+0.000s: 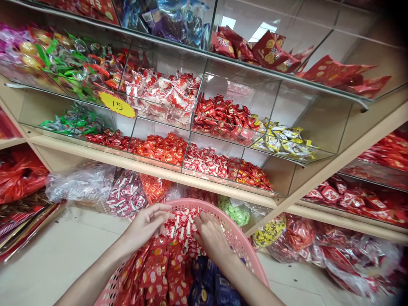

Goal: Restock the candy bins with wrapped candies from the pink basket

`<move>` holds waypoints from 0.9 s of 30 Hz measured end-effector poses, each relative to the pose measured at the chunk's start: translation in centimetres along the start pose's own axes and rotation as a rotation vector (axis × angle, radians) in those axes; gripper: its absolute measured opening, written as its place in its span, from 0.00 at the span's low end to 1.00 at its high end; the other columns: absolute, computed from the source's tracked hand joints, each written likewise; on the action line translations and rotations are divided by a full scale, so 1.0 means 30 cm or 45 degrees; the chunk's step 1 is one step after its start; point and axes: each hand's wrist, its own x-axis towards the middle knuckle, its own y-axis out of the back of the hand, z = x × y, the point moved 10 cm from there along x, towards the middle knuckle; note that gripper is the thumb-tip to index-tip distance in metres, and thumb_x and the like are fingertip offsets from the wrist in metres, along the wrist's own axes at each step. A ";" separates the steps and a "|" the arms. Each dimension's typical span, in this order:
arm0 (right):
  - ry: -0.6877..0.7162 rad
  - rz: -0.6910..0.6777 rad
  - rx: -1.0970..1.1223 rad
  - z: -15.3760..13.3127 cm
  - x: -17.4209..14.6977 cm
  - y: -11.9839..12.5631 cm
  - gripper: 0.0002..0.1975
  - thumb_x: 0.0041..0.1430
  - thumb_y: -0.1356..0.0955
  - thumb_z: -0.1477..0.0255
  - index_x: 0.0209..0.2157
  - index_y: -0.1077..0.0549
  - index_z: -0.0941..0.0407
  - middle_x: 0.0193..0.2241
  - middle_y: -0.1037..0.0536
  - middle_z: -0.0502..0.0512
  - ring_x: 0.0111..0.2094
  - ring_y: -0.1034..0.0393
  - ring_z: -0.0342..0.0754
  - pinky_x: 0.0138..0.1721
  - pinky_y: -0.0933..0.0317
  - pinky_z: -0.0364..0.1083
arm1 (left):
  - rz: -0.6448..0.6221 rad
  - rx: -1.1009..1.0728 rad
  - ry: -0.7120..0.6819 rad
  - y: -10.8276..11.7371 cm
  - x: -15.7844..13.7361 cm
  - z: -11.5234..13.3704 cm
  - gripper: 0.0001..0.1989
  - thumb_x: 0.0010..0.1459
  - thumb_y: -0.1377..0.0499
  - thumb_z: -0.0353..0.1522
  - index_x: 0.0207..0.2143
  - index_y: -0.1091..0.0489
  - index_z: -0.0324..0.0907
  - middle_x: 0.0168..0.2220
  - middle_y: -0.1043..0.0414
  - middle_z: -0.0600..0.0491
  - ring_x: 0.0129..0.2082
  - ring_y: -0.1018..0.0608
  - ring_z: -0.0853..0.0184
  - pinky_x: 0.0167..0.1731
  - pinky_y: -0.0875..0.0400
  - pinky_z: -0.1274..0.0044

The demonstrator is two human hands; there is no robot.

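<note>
A pink perforated plastic basket stands on the floor in front of me. At its far side is a bunch of small red-and-white wrapped candies, and I cannot tell whether a clear bag encloses them. My left hand is at the left edge of this bunch, fingers bent around it. On the opposite edge, my right hand has its fingers curled in against the candies, the fingertips partly hidden. Nearer to me in the basket lie red packets with orange fruit prints and dark blue packets.
Glass-fronted shelves hold red wrapped candies, white-and-red ones and yellow-and-white ones. A yellow price tag reads 15. Under the bottom shelf lie bagged candies, including purple-and-white, green and yellow ones.
</note>
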 end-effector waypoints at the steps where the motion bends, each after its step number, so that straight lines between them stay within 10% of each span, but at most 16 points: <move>1: -0.001 0.005 0.017 0.001 -0.001 -0.003 0.08 0.54 0.34 0.76 0.39 0.31 0.58 0.41 0.30 0.61 0.43 0.36 0.56 0.43 0.40 0.51 | -0.003 -0.003 0.003 -0.003 -0.001 -0.001 0.22 0.51 0.44 0.43 0.43 0.35 0.37 0.23 0.32 0.55 0.22 0.31 0.72 0.21 0.43 0.82; 15: -0.200 0.037 0.297 0.247 0.064 0.084 0.15 0.57 0.36 0.59 0.37 0.27 0.56 0.35 0.30 0.55 0.35 0.32 0.47 0.34 0.44 0.42 | -0.008 0.012 -0.006 -0.001 -0.010 -0.011 0.23 0.51 0.45 0.44 0.43 0.34 0.37 0.28 0.28 0.51 0.24 0.30 0.72 0.23 0.41 0.81; 19: -0.175 -0.019 0.148 0.230 0.071 0.039 0.18 0.58 0.38 0.56 0.36 0.28 0.56 0.36 0.30 0.55 0.35 0.31 0.48 0.32 0.45 0.43 | -0.024 -0.026 0.003 0.001 -0.009 -0.017 0.23 0.51 0.44 0.45 0.43 0.34 0.37 0.39 0.27 0.47 0.24 0.30 0.73 0.23 0.40 0.82; 27: -0.176 0.002 0.149 0.210 0.062 0.013 0.18 0.60 0.39 0.57 0.41 0.29 0.55 0.38 0.30 0.57 0.36 0.30 0.48 0.32 0.44 0.43 | -0.010 0.021 -0.006 0.027 -0.002 -0.041 0.22 0.52 0.45 0.44 0.43 0.33 0.37 0.28 0.28 0.51 0.24 0.30 0.72 0.22 0.41 0.82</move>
